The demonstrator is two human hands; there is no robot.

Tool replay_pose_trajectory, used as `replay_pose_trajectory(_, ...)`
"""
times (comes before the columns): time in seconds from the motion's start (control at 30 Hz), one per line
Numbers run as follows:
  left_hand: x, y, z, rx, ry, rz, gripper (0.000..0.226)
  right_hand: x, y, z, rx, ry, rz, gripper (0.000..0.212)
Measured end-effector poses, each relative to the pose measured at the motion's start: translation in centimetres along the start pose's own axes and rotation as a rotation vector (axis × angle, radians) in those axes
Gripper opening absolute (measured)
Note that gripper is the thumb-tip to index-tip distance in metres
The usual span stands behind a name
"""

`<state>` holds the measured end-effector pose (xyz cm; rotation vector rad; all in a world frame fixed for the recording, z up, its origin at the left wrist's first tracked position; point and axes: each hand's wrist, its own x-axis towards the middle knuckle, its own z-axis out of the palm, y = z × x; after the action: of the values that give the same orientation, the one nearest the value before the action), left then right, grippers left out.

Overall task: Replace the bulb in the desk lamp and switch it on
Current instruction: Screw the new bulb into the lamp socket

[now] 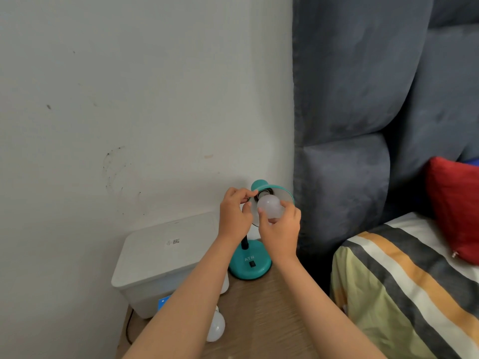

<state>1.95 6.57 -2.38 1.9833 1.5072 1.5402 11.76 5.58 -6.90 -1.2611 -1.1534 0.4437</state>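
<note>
A teal desk lamp stands on a wooden bedside table (261, 301); its round base (251, 265) carries a black switch (252, 264). The lamp shade (281, 193) is tilted toward me. A white bulb (269, 206) sits at the socket inside the shade. My right hand (281, 229) grips this bulb from below with its fingertips. My left hand (234, 213) pinches the shade's left rim. A second white bulb (215, 329) lies on the table under my left forearm, partly hidden.
A white lidded plastic box (158, 257) stands left of the lamp against the wall. A grey padded headboard (344, 125) rises to the right. A bed with a striped cover (404, 286) and a red pillow (456, 206) lies at the right.
</note>
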Motion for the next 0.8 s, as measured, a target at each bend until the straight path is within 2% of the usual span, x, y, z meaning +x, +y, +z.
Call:
replay_pose_trajectory(0.13, -0.09, 0.05, 0.02, -0.001, 0.002, -0.005, 0.035, -0.03, 0.37, 0.22, -0.023, -0.021, -0.071, 0.052)
replay_pose_trajectory(0.27, 0.05, -0.02, -0.01, 0.0, -0.002, -0.014, 0.034, 0.52, 0.18, 0.01, -0.005, -0.003, 0.046, 0.051)
replay_pose_trajectory(0.43, -0.11, 0.03, 0.07, -0.001, 0.008, -0.01, 0.033, -0.12, 0.21, 0.09, -0.026, -0.018, -0.078, 0.051)
replay_pose_trajectory(0.6, -0.07, 0.09, 0.05, -0.006, 0.01, -0.005, 0.034, 0.05, 0.1, -0.13, -0.037, -0.003, -0.025, 0.048)
replay_pose_trajectory(0.8, -0.12, 0.02, -0.01, -0.012, 0.013, -0.005, 0.034, 0.02, 0.59, 0.14, -0.065, -0.054, -0.094, 0.054)
